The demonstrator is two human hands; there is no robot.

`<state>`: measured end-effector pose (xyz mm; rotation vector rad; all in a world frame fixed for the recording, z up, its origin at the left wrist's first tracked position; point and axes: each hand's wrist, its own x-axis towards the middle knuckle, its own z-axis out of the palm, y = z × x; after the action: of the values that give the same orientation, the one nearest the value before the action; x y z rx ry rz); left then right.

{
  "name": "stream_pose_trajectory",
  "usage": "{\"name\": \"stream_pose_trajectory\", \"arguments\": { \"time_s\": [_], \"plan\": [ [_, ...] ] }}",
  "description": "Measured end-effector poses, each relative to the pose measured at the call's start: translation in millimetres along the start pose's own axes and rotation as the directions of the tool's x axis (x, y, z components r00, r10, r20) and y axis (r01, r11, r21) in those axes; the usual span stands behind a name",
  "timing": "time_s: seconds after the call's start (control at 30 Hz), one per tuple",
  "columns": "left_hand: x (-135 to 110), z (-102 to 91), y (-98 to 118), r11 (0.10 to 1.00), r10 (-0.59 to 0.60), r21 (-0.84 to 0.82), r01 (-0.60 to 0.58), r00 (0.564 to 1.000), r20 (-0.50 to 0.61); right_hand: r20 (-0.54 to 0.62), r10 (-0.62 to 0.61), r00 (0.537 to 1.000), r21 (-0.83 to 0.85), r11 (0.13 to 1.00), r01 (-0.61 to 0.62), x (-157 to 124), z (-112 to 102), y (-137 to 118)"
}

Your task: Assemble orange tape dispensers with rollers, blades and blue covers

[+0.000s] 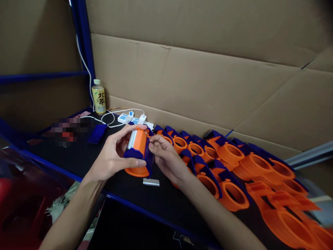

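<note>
My left hand (110, 152) is wrapped round an orange and purple tape dispenser (140, 144), its thumb across the purple side plate. A serrated metal blade (132, 139) runs along the dispenser's upper left edge. Close against the right side of the dispenser is my right hand (163, 152), thumb and fingers pinched together. What lies between those fingertips is too small or hidden to tell. Below the dispenser, a flat silver metal strip (151, 182) lies on the black tabletop (125, 189).
Several similar dispensers (234, 196) stand in rows to the right, with loose orange parts (288, 222) nearer the front. Purple plates (97, 133) lie at left. A power strip (130, 118) with white cables and a drink bottle (99, 99) are at the back, before a cardboard wall (195, 83).
</note>
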<state>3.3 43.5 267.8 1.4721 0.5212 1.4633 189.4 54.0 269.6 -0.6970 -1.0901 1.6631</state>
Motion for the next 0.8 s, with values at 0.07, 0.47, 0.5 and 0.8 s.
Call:
{"name": "stream_pose_trajectory", "arguments": {
  "time_s": [0.07,0.47,0.5,0.8],
  "plan": [
    [0.7,-1.6,0.7,1.000,-0.019,0.007,0.019,0.999,0.037,0.023,0.026,0.999,0.011,1.000,-0.026,1.6,-2.8,0.6],
    [0.1,-8.0,1.2,0.993,-0.101,-0.045,0.107,0.987,0.123,0.068,0.166,0.984,0.058,0.984,-0.170,3.0,-11.3,0.0],
    [0.6,-7.9,0.5,0.993,-0.101,-0.042,0.107,0.987,0.122,0.056,0.150,0.987,0.042,0.987,-0.152,3.2,-11.5,0.0],
    [2.4,-5.9,-4.7,0.993,-0.088,-0.074,0.095,0.992,0.088,0.002,0.038,0.999,-0.043,0.998,-0.038,2.7,-9.1,4.4]
  ]
}}
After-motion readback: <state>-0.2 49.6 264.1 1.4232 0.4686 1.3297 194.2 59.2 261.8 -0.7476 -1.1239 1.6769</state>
